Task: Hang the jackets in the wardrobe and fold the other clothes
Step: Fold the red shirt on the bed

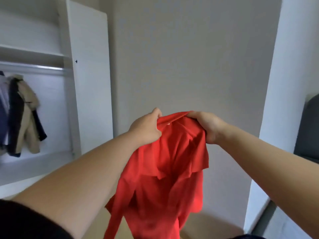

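One bright red, thin-fabric garment (165,169) hangs in mid-air in front of the person, its long axis vertical, top edge bunched between both hands and its loose lower part trailing toward the floor. The left hand (146,128) pinches the top edge from the left; the right hand (207,126) clenches it from the right, so the two grips sit close together. Judged as a folding item, it needs the hands spread apart along that edge. The white open wardrobe (69,83), holding hung beige and dark jackets (25,114), stands well apart to the left.

Red garment (165,169) runs off the bottom edge; hanging jackets (19,114) cut off at left.
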Tool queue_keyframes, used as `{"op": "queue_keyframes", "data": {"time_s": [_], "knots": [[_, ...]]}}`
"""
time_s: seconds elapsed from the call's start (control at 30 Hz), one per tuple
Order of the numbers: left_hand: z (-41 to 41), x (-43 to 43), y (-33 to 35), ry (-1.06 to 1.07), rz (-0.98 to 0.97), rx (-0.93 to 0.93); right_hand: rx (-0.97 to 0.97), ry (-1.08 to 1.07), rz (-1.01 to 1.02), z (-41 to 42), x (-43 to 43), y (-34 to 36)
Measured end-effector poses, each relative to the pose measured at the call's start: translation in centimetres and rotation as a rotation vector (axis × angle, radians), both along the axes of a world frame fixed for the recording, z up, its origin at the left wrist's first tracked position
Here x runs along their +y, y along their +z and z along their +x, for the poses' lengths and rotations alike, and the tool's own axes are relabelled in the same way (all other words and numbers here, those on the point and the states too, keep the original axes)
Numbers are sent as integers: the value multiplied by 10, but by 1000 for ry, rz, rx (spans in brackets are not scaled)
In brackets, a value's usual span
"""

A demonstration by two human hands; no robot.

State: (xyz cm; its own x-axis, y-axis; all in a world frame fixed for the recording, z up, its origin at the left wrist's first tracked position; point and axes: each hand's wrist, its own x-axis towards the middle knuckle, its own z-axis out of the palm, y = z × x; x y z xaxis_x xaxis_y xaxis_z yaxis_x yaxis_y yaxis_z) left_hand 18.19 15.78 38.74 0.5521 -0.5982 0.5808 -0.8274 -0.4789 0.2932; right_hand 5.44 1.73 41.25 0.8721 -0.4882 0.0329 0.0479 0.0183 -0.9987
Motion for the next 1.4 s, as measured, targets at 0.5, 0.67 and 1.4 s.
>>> {"op": "queue_keyframes", "data": {"time_s": [0.5,0.67,1.4], "knots": [[12,55,-5,-38,-263,386,-17,357,147,7,30,11],[-13,51,-24,-181,-360,-59,-30,319,174,11,40,13],[-1,33,-31,-114,-435,111,207,-283,-666,17,-1,-12]]}}
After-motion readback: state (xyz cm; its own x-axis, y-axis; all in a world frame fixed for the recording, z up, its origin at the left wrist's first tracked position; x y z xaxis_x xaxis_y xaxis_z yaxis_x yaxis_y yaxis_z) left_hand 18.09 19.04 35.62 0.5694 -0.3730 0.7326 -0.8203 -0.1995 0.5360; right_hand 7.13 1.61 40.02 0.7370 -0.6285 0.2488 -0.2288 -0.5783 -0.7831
